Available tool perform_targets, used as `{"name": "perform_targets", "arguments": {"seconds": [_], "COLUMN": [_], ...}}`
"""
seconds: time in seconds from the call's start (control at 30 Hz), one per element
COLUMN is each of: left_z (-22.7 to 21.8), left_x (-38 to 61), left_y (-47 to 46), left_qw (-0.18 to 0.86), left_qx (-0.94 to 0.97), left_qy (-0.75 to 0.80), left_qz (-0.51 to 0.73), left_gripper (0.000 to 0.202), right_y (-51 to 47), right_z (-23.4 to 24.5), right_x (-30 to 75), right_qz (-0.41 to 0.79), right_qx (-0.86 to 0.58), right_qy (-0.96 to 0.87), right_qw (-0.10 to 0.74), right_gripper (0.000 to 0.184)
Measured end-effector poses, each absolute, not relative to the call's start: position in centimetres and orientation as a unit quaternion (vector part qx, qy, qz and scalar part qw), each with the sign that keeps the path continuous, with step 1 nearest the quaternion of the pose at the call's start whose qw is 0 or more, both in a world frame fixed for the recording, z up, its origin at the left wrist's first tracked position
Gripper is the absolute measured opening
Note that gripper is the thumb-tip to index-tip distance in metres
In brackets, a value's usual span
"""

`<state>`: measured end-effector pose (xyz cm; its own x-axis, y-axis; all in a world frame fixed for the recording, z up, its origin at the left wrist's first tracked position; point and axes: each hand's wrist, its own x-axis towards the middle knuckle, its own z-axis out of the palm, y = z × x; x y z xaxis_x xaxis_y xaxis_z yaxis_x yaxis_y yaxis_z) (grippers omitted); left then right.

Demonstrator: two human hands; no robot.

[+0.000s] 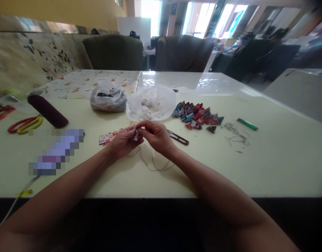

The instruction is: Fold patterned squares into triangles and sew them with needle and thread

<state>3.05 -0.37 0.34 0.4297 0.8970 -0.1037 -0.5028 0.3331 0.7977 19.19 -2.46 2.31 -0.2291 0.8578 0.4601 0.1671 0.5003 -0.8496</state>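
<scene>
Above the middle of the table, my left hand (125, 141) pinches a small pale piece of cloth (136, 134). My right hand (155, 136) meets it from the other side, thumb and fingers closed together at the cloth's top; whatever lies between those fingertips is too small to make out. A long brown thread (153, 169) loops on the table below both hands. Partly behind my left hand lies flowered fabric (108, 137). Thread snips (180, 137) rest just beyond my right wrist, their blades partly hidden.
Behind my hands sit a white plastic bag with stuffing (161, 105) and a tied bag (108, 101). Folded fabric triangles (197, 113), thread scraps (237, 136) and a green strip (247, 124) lie right. Scissors (28, 125), a dark roll (48, 111) and a blurred-out object (61, 150) lie left.
</scene>
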Motion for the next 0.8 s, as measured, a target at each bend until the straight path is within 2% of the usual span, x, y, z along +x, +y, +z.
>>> {"name": "perform_targets", "arguments": {"seconds": [0.2, 0.47, 0.8], "left_z": [0.56, 0.41, 0.62], "left_x": [3.17, 3.27, 3.59], "left_y": [-0.71, -0.73, -1.2], "left_qw": [0.787, 0.78, 0.702], "left_qx": [0.342, 0.35, 0.432], "left_qy": [0.259, 0.277, 0.297], "left_qz": [0.443, 0.439, 0.482], "left_gripper": [0.023, 0.03, 0.029], "right_y": [-2.59, -3.32, -3.21], "right_z": [2.27, 2.75, 2.22], "right_x": [19.14, 19.05, 18.84], "right_qz": [0.31, 0.272, 0.213], "right_qx": [-0.361, -0.405, -0.445], "right_qy": [-0.704, -0.74, -0.734], "right_qw": [0.527, 0.464, 0.467], "right_gripper": [0.007, 0.007, 0.007]}}
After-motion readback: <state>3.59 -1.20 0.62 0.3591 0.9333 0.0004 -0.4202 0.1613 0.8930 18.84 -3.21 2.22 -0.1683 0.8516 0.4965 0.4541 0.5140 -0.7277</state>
